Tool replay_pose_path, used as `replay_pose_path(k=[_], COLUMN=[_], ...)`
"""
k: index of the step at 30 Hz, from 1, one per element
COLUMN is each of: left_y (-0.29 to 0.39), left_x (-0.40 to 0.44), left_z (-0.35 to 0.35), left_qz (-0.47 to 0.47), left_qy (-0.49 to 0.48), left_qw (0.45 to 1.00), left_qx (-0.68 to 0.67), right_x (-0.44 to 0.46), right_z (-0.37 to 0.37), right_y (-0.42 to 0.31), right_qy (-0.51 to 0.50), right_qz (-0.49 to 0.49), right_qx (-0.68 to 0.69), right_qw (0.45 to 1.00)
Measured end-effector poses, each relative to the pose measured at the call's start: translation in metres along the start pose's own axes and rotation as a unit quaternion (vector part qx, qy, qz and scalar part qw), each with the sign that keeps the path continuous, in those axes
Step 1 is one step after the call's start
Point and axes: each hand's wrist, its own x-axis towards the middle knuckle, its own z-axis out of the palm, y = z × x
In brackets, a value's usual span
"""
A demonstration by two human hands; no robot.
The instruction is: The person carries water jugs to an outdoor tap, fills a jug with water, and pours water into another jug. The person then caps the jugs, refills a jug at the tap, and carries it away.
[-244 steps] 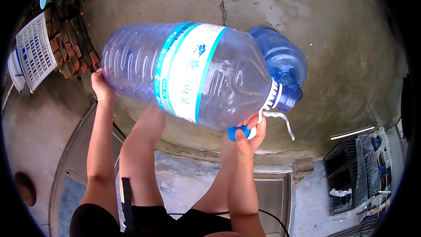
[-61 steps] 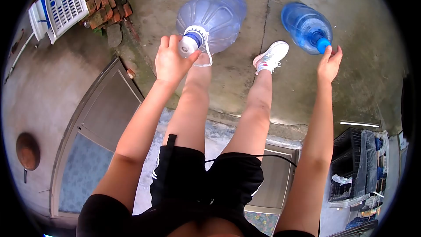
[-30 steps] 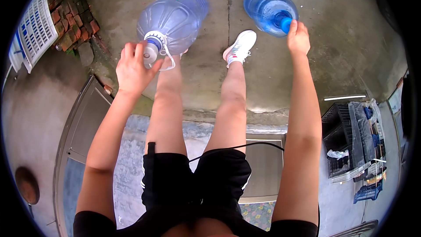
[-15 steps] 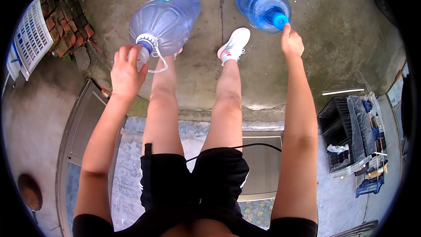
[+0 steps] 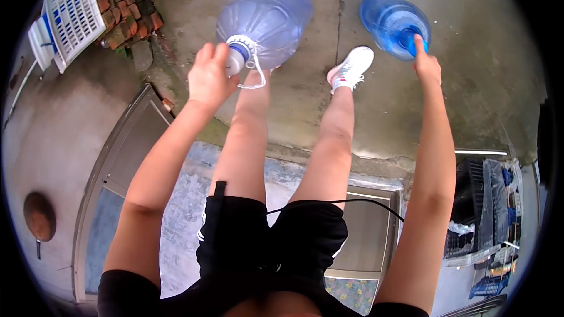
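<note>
A large clear bluish bottle (image 5: 267, 20) with a white ring and a white strap stands on the concrete at upper centre-left. My left hand (image 5: 212, 76) is closed round the pale cap (image 5: 235, 60) at its neck. To the right, a smaller blue bottle (image 5: 388, 20) stands on the ground. My right hand (image 5: 427, 66) grips its bright blue cap (image 5: 413, 44), with a finger lying over the top; part of that cap is hidden by the hand.
My white shoe (image 5: 353, 67) is on the ground between the bottles. A white basket (image 5: 74, 17) and stacked bricks (image 5: 126, 9) lie at upper left. Black crates (image 5: 470, 191) are at right. A round pan (image 5: 40, 216) is at far left, by a door (image 5: 138, 135).
Earlier, the large bottle lay sideways across both hands, with the blue cap in my right hand; now both bottles stand on the ground. Since the last frame, the view has shifted and my right finger covers more of the cap.
</note>
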Motion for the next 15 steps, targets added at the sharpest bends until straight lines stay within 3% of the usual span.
replay_pose_path(k=[1, 4, 6, 7, 8, 10, 11, 12, 13, 14, 15], left_y=[-0.003, -0.006, -0.002, -0.003, -0.002, 0.002, -0.004, -0.009, -0.009, -0.006, -0.002], left_x=[0.0, -0.003, 0.0, 0.001, 0.003, 0.008, 0.001, -0.002, 0.002, 0.002, 0.002], left_z=[0.004, 0.002, -0.013, -0.012, -0.011, -0.009, -0.004, 0.0, -0.003, -0.007, -0.013], left_qz=[0.081, 0.145, 0.126, -0.011, -0.145, -0.211, -0.072, 0.069, 0.152, 0.154, 0.14], left_qy=[0.006, 0.026, 0.036, -0.046, -0.129, -0.239, -0.145, -0.044, -0.022, -0.022, -0.009], left_qw=[0.994, 0.982, 0.991, 0.998, 0.98, 0.947, 0.986, 0.995, 0.982, 0.983, 0.989], left_qx=[0.068, 0.117, 0.038, 0.042, 0.043, 0.041, 0.046, 0.052, 0.106, 0.1, 0.043], right_x=[0.001, -0.017, -0.06, -0.056, -0.05, -0.037, -0.029, -0.02, -0.014, -0.012, -0.01], right_z=[0.0, -0.003, -0.01, -0.007, -0.005, -0.004, -0.004, -0.009, -0.014, -0.019, -0.019], right_y=[-0.004, -0.009, -0.021, -0.013, -0.01, -0.016, -0.019, -0.02, -0.02, -0.018, -0.015], right_qy=[-0.003, 0.023, 0.229, 0.267, 0.265, 0.186, 0.171, 0.175, 0.046, -0.084, -0.081], right_qz=[-0.006, 0.045, -0.118, -0.246, -0.242, -0.215, -0.15, -0.146, -0.067, 0.014, 0.016], right_qx=[0.004, 0.01, -0.211, -0.251, -0.255, -0.283, -0.261, -0.264, -0.103, 0.065, 0.063], right_qw=[1.0, 0.999, 0.943, 0.897, 0.898, 0.916, 0.938, 0.937, 0.991, 0.994, 0.995])
